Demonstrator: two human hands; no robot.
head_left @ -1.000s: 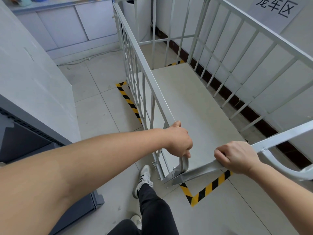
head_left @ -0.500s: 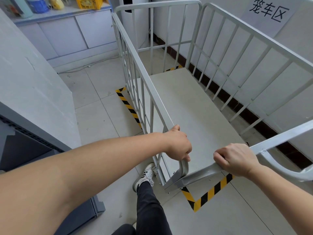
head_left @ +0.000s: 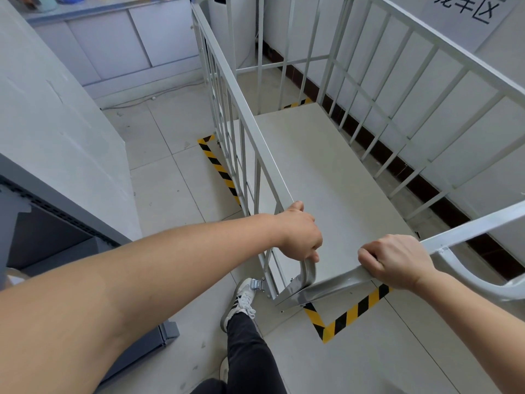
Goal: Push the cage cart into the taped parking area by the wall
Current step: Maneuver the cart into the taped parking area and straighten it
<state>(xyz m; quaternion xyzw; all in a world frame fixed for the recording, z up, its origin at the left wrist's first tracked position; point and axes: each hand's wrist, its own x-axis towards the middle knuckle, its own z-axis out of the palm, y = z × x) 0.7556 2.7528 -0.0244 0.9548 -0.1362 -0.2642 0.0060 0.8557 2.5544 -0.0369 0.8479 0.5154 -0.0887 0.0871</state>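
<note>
Head view: cage cart [head_left: 326, 172] alongside wall [head_left: 508, 52], its deck inside the yellow-black floor tape [head_left: 349, 311]; the near tape corner lies just behind its rear edge. Left hand [head_left: 298, 234] wraps the side rail's end. Right hand [head_left: 397, 261] grips the rear bar.

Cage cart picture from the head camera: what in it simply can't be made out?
Head view throughout.
Wall sign: its characters' tops cut off by the upper edge.
Taped parking area: most of the outline hidden under the cage cart deck.
Counter: things on it cut off by the upper edge.
Left hand and right hand: fingertips curl under the rails, hidden by the hands themselves.
</note>
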